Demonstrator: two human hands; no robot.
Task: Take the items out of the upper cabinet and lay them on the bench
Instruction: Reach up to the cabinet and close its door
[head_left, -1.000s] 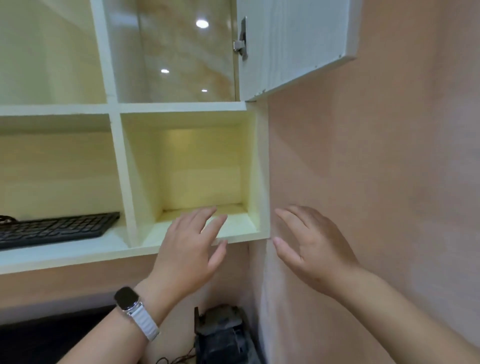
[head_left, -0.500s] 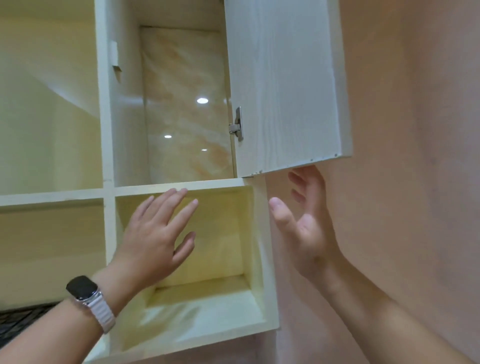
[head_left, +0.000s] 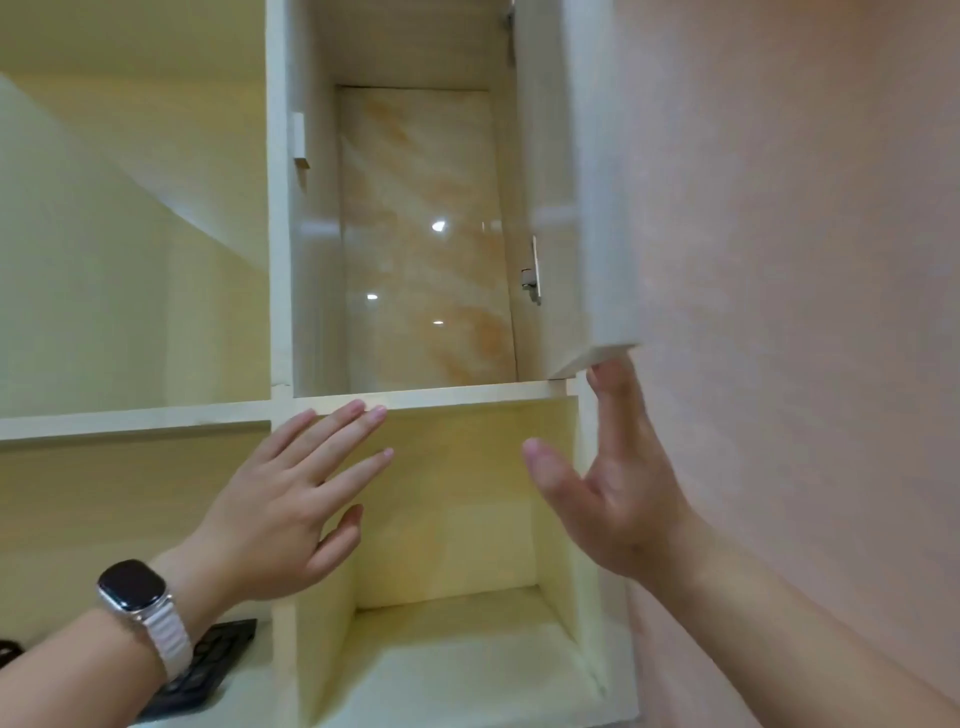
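Left hand (head_left: 291, 499) and right hand (head_left: 618, 499) spread wide, holding nothing.
Right fingertips (head_left: 605, 376) touch the door's (head_left: 605, 208) lower corner; we see no items in the upper cabinet (head_left: 317, 260). Door looks stiff and light: grip its free bottom edge.

I find the upper cabinet (head_left: 415, 234) open at the front, wide enough for a hand, with its door (head_left: 597, 208) swung out right, close to the wall (head_left: 805, 260). A hinge (head_left: 531, 275) juts from the right side and a small block (head_left: 297, 136) from the left partition. The top corners look dim, so I can't vouch for them. The cubby (head_left: 452, 519) below is open-fronted too.
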